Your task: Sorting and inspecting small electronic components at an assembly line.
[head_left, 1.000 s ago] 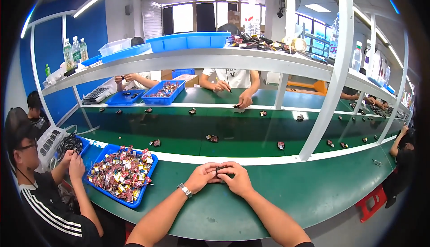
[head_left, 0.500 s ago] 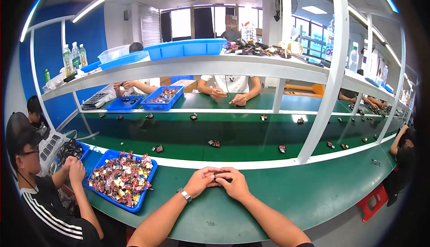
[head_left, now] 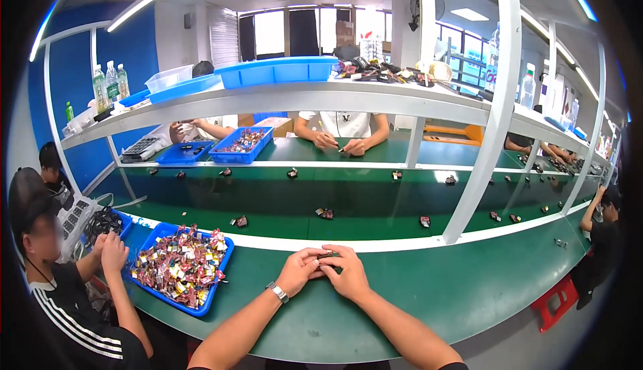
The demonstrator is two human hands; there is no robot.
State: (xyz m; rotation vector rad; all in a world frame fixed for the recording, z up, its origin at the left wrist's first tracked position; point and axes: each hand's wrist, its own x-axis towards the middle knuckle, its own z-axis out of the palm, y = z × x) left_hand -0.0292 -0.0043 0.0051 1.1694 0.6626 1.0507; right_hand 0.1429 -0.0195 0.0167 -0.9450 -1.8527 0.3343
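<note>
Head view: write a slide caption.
Left hand and right hand hold a small dark part over a green bench.

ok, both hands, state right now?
Left hand: fingers closed on a small dark part, mostly hidden by the fingers.
Right hand: fingers closed on the same part.
</note>
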